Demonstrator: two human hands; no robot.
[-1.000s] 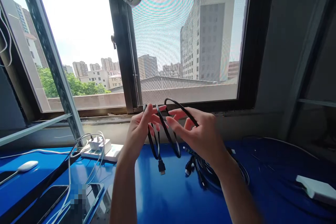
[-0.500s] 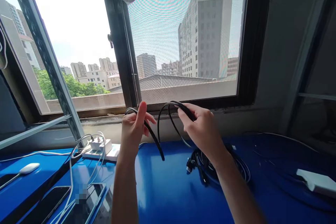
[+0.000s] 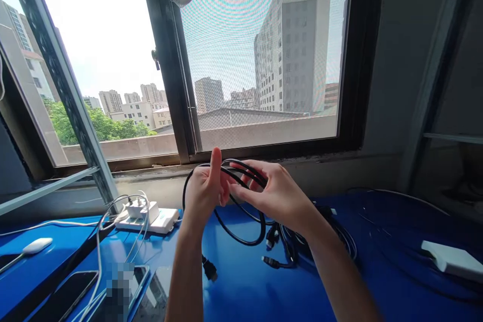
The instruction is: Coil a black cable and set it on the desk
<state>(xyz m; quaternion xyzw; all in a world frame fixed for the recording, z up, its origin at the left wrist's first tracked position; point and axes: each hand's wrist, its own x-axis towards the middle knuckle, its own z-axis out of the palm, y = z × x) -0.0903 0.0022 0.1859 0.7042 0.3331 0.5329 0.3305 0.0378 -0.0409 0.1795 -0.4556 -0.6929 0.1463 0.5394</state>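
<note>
Loops of a black cable hang between my two hands above the blue table. My left hand, thumb raised, holds the cable where it passes between thumb and fingers. Close beside it, my right hand grips several strands of the same cable between thumb and fingers. A black plug dangles or lies just right of my left forearm; its link to the held cable is hidden. Behind my right forearm lies a coil of black cables, with a connector sticking out to the left.
A white power strip with chargers stands at the back left. Phones and white cords lie at the front left. On the right sits a white adapter. A metal frame post rises before the window.
My hands have come together, the right moving left and lower. More cable loops now hang between them. The loose cable end below my left hand is gone, and a plug shows beside my left forearm.
</note>
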